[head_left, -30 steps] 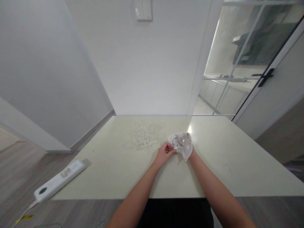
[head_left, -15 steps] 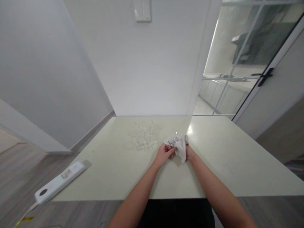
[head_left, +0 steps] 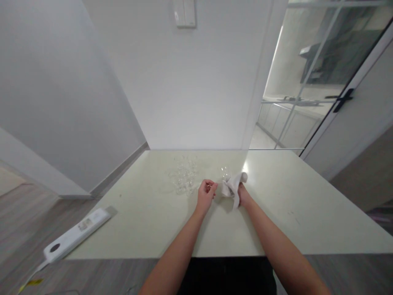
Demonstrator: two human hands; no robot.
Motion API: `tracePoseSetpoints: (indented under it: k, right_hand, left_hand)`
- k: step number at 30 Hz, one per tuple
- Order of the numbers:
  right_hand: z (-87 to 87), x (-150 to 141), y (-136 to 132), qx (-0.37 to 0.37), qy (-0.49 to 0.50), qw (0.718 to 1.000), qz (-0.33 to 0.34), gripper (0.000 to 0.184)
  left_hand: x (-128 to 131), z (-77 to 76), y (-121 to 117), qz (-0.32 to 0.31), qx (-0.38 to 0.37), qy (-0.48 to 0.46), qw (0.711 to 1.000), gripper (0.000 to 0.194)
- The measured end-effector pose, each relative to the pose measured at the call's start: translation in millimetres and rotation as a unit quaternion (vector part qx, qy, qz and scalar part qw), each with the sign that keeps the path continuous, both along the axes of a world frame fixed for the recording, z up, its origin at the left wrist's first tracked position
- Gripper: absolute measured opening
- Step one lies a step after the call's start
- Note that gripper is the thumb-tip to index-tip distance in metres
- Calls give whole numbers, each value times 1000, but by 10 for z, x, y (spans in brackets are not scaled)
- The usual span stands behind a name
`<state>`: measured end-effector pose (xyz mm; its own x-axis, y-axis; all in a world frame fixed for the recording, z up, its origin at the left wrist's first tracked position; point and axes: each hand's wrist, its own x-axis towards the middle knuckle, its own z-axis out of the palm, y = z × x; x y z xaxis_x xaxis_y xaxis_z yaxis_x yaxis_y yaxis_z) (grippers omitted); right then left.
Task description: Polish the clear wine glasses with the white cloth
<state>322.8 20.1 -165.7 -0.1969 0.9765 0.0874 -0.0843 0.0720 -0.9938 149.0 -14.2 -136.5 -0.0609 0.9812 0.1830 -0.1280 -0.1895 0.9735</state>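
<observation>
My right hand (head_left: pixel 243 196) is closed on a crumpled white cloth (head_left: pixel 232 185) above the pale tabletop (head_left: pixel 276 213). A small clear glass (head_left: pixel 225 172) stands just beyond the cloth, apart from both hands. My left hand (head_left: pixel 206 193) hovers a little left of the cloth with its fingers curled in, and I see nothing in them. A cluster of several clear glasses (head_left: pixel 184 177) sits on the table to the left of my left hand.
A white power strip (head_left: pixel 73 235) lies on the wooden floor beside the table's left front corner. The table's far edge meets a white wall with a switch plate (head_left: pixel 184 13). A glass door (head_left: pixel 310 78) stands at the back right.
The glass has left the cloth and now stands on the table. My left hand has let go and drawn left, away from the cloth. My right hand keeps the cloth.
</observation>
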Motion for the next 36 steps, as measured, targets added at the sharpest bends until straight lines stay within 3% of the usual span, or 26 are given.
tracePoseSetpoints:
  k: [3,7,14,21,27,29,33,36]
  right_hand:
    - [24,4,-66,42,-68,997,2,34]
    - [47,32,-95,99,-91,990,44,24]
    - [109,44,-166,56,-45,990,119,35]
    - [35,-1,-148,60,-66,985,145,37]
    - [101,-1,-204,14,-43,991,126,33]
    - [110,-12,-205,5,-41,990,135,33]
    - [24,-13,-160,28,-51,990,130,34]
    - [-54,-1,-127,52,-54,989,127,36]
  left_hand:
    - [0,-13,24,13,-11,-28,999,47]
    - [-1,1,19,15,-14,-38,999,47]
    - [-24,71,-15,-56,-20,-43,997,47]
    - [17,15,28,-10,0,-21,1000,54]
    - [-3,45,-3,-134,12,-95,986,61]
    - [8,30,7,-118,21,-96,988,60]
    - [29,-19,45,-11,2,-60,998,58]
    - [15,-22,44,-37,3,-102,994,59]
